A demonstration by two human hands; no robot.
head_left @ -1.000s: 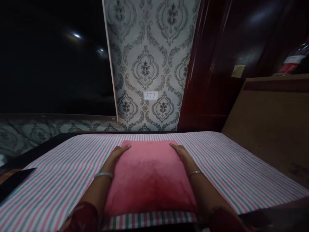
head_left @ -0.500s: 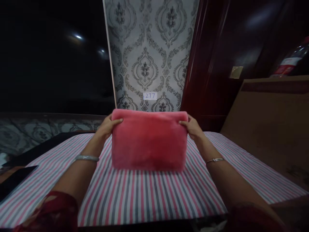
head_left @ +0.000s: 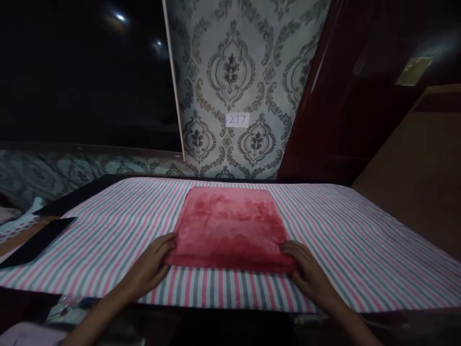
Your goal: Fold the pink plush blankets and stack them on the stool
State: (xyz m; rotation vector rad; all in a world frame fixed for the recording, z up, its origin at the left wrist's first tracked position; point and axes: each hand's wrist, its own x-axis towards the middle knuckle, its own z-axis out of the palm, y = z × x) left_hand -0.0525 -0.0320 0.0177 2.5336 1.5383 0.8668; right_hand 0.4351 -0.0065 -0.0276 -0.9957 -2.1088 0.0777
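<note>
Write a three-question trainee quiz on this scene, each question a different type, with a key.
1. True or false: the folded pink plush towel lies flat on the pink-and-grey striped sheet.
2. Which hands touch the towel's near corners? A) left hand only B) right hand only C) both
3. Fill in: the small white label on the patterned wallpaper reads ___.

Key: 1 true; 2 C; 3 277.

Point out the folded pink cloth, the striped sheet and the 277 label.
folded pink cloth [head_left: 230,226], head view, middle of its top face
striped sheet [head_left: 108,230], head view, bare part left of the cloth
277 label [head_left: 237,119], head view, centre of the tag
</note>
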